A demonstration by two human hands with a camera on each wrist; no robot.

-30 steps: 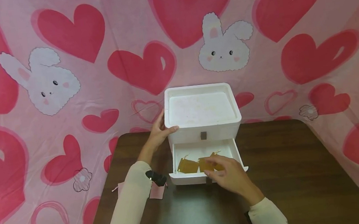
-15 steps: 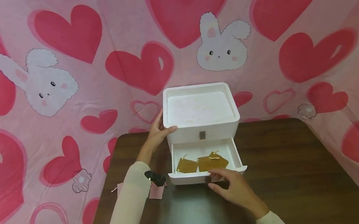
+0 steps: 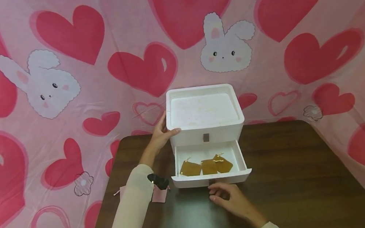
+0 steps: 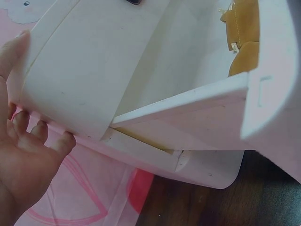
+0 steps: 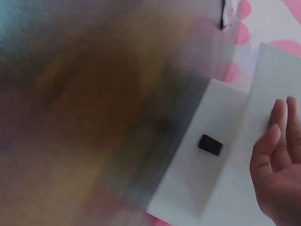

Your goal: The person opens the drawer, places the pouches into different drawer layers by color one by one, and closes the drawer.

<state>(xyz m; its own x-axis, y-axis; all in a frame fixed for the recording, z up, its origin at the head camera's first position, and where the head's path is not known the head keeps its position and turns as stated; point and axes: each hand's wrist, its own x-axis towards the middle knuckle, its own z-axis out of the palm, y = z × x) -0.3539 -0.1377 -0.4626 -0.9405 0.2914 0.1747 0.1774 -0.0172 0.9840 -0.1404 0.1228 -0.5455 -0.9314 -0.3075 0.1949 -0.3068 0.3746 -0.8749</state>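
Observation:
A white drawer unit (image 3: 208,135) stands at the back of the table, its lower drawer (image 3: 189,182) pulled out. Three mustard drawstring pouches (image 3: 191,168) lie inside that drawer. My left hand (image 3: 160,135) grips the unit's left front corner; in the left wrist view the thumb lies over the front face and the fingertips rest against the side. Just in front of the dark handle tab (image 3: 211,181) is my right hand (image 3: 231,198), fingers loosely bent and thumb apart, holding nothing. Whether a fingertip touches the tab I cannot tell.
Pink drawstring pouches (image 3: 159,194) lie on the brown table (image 3: 291,177) at left, partly hidden by the left sleeve. Above the open drawer is a closed one with its own tab (image 3: 206,137). The unit's top (image 3: 204,110) is a shallow rimmed tray. A pink heart-print cloth hangs behind.
My right hand has drawn back from above the pouches, past the drawer's front edge, to below the handle tab. The left hand stays on the unit and the drawer stays out.

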